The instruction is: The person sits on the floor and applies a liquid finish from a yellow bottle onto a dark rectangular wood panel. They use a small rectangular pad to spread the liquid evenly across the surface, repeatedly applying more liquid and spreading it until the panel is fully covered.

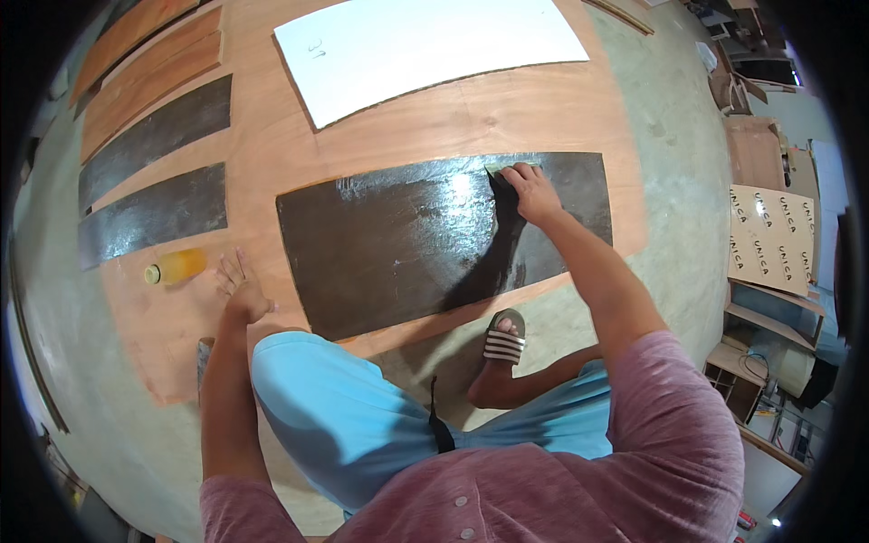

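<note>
A large dark panel (380, 253) with a wet, glossy coating lies on plywood (272, 154) before me. My right hand (529, 190) is closed on a thin, pale greenish flat tool (494, 171), mostly hidden by my fingers, at the panel's upper edge toward the right. My left hand (240, 285) rests with fingers spread on the plywood, left of that panel, near a capped bottle of yellow-orange liquid (181, 265) lying on its side.
Two narrower dark strips (154, 208) and brown boards (167, 54) lie on the left. A white panel (430, 59) lies farther forward. My sandalled foot (504, 339) is below the dark panel. Stacked boards (769, 237) and clutter stand on the concrete floor (670, 226) at right.
</note>
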Action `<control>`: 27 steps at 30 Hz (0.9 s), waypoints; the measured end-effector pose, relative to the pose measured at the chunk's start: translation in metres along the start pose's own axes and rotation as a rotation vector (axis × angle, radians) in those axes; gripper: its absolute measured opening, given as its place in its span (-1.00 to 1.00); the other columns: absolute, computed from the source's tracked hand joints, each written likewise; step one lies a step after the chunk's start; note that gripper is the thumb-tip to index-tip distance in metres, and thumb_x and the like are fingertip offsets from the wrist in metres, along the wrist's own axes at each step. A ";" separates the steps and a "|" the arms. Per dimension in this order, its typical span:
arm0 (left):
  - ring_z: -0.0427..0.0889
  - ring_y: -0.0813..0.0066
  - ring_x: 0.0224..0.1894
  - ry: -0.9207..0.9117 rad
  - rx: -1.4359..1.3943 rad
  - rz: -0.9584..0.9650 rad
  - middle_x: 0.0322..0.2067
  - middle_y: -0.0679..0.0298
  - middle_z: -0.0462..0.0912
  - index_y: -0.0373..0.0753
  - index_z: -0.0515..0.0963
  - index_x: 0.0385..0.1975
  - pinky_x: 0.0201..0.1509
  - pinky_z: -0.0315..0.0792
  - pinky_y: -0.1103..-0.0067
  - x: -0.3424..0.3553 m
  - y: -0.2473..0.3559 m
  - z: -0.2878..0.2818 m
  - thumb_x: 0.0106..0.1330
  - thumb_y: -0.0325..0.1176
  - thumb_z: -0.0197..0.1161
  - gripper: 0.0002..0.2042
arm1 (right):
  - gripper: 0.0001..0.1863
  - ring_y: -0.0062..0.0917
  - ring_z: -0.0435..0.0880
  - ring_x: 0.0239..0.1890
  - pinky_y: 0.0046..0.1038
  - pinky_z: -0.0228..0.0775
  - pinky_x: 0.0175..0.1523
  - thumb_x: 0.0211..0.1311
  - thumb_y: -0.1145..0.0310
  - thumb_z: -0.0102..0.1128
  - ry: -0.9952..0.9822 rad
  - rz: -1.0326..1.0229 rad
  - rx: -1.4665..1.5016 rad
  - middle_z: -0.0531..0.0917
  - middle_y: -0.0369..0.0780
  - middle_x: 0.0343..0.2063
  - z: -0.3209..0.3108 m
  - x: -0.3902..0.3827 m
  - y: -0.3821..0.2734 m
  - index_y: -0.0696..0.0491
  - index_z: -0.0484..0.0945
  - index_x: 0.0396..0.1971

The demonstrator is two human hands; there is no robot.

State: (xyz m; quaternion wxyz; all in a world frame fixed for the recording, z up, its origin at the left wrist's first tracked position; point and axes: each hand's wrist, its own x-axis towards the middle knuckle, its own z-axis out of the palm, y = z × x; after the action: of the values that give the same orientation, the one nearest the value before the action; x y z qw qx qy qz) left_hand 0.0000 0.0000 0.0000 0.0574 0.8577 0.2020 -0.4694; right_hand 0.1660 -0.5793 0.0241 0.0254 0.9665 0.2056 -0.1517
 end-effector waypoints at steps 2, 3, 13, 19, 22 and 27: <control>-0.59 -0.46 0.48 -0.027 -0.020 0.060 0.41 -0.28 -0.79 -0.12 -0.72 0.44 0.47 -0.30 -0.18 -0.020 0.000 0.010 0.03 -0.20 0.58 0.40 | -0.33 -0.16 0.48 0.15 -0.21 0.38 0.27 -0.01 0.62 0.14 -0.171 -0.065 0.005 0.51 -0.19 0.14 -0.017 -0.024 0.002 -0.13 0.45 0.19; -0.59 -0.46 0.48 0.228 -0.025 0.105 0.42 -0.28 -0.79 -0.12 -0.72 0.44 0.46 -0.30 -0.18 0.042 0.011 -0.078 0.03 -0.20 0.58 0.40 | -0.36 -0.15 0.50 0.13 -0.21 0.40 0.24 0.01 0.62 0.13 0.143 0.019 0.009 0.53 -0.19 0.12 -0.044 0.053 0.008 -0.13 0.45 0.18; -0.62 -0.46 0.47 0.153 -0.127 0.165 0.43 -0.28 -0.74 -0.14 -0.65 0.46 0.47 -0.35 -0.15 0.005 -0.005 -0.001 -0.01 -0.28 0.59 0.39 | -0.43 -0.23 0.49 0.13 -0.20 0.42 0.13 0.08 0.49 0.16 0.016 0.028 0.074 0.53 -0.22 0.06 0.015 -0.089 -0.144 -0.17 0.48 0.16; -0.63 -0.39 0.49 0.205 -0.183 0.181 0.44 -0.24 -0.75 -0.13 -0.63 0.47 0.48 -0.37 -0.12 -0.001 0.000 0.000 -0.01 -0.31 0.59 0.38 | -0.59 -0.25 0.53 0.06 -0.17 0.41 0.09 0.25 0.33 0.05 -0.083 -0.233 0.063 0.53 -0.22 0.03 0.013 -0.155 -0.182 -0.16 0.50 0.11; -0.64 -0.37 0.49 0.206 -0.188 0.176 0.44 -0.23 -0.76 -0.11 -0.63 0.48 0.49 -0.39 -0.11 0.001 -0.008 0.005 -0.01 -0.32 0.58 0.38 | -0.60 -0.17 0.57 -0.02 -0.12 0.47 -0.01 0.13 0.43 0.14 0.065 -0.072 0.126 0.56 -0.17 -0.12 -0.023 -0.101 -0.186 -0.09 0.51 0.02; -0.61 -0.29 0.52 0.259 -0.210 0.227 0.47 -0.19 -0.71 -0.08 -0.53 0.51 0.50 -0.39 -0.08 0.000 -0.001 0.002 -0.02 -0.31 0.58 0.34 | -0.71 -0.25 0.58 0.01 -0.15 0.49 0.00 0.26 0.37 0.06 0.140 0.104 0.068 0.58 -0.18 -0.11 -0.019 -0.002 -0.218 -0.06 0.50 -0.01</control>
State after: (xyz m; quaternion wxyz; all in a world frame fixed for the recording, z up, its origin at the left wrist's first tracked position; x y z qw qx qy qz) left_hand -0.0016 0.0004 -0.0012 0.1727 0.9175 0.1576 -0.3218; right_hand 0.0812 -0.3785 0.0459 -0.0141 0.9844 0.1512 -0.0894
